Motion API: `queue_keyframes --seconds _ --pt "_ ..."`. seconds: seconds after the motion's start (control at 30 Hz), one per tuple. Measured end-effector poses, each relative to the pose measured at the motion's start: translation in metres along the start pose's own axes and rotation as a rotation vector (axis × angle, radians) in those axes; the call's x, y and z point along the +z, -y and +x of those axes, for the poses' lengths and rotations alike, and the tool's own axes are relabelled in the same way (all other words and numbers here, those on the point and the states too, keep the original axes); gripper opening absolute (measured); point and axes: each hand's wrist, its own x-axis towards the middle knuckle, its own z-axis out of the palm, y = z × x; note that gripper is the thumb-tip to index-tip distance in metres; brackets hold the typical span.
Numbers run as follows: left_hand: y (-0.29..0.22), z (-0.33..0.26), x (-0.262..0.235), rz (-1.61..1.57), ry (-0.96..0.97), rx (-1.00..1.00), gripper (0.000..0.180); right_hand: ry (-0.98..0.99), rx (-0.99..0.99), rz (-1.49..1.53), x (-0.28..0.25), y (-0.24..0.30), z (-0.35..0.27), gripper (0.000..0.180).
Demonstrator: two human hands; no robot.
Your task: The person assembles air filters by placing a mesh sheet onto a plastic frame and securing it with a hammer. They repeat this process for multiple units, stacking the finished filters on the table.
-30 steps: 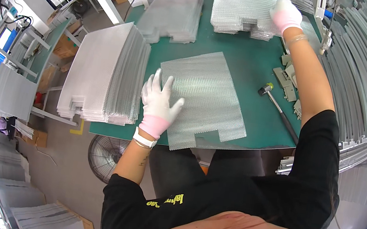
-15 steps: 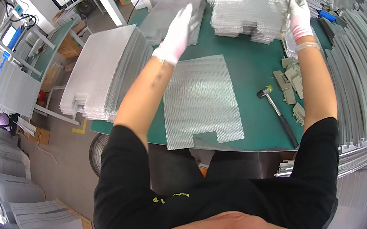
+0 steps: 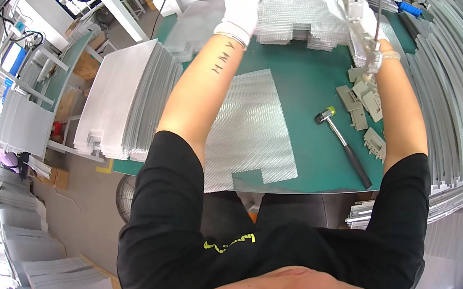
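My left hand [image 3: 241, 11], in a white glove, is at the left edge of a far stack of silvery mesh sheets [image 3: 304, 21]. Its fingers close at the edge of the top sheet, though the fingertips blur near the picture's top. My gloved right hand [image 3: 370, 23] is at the stack's right side, with its fingers mostly hidden behind a hanging metal fixture [image 3: 357, 11]. Nearer me, a single notched mesh sheet [image 3: 254, 130] lies flat on the green table [image 3: 305, 90], partly covered by my left forearm.
A hammer [image 3: 344, 144] with a black handle lies right of the single sheet, beside several grey-green plastic parts [image 3: 358, 107]. A tall mesh stack [image 3: 116, 94] stands at the left and a greyish sheet pile [image 3: 192, 25] behind it. Long stacked strips [image 3: 459, 101] line the right side.
My left hand has moved right and away from me, from over the greyish pile to the far mesh stack. The view has shifted slightly; the hanging fixture now covers more of my right hand.
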Motion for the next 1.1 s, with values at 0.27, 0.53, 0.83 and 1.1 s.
queue_keyframes --seconds 0.27,0.53,0.83,1.1 --pt "-0.064 -0.025 -0.031 -0.116 0.231 -0.344 0.046 -0.262 -0.824 0.216 -0.046 0.106 -0.098 0.056" --pt "-0.146 -0.203 -0.043 0.641 -0.099 -0.097 0.051 -0.127 -0.432 0.534 0.001 0.112 -0.203 0.079" --pt "-0.134 -0.381 -0.09 1.363 -0.152 -0.161 0.077 0.195 -0.235 0.101 0.045 0.098 -0.372 0.051" --pt "-0.114 -0.382 -0.099 1.447 -0.057 -0.342 0.082 0.213 -0.195 -0.019 0.075 0.077 -0.379 0.046"
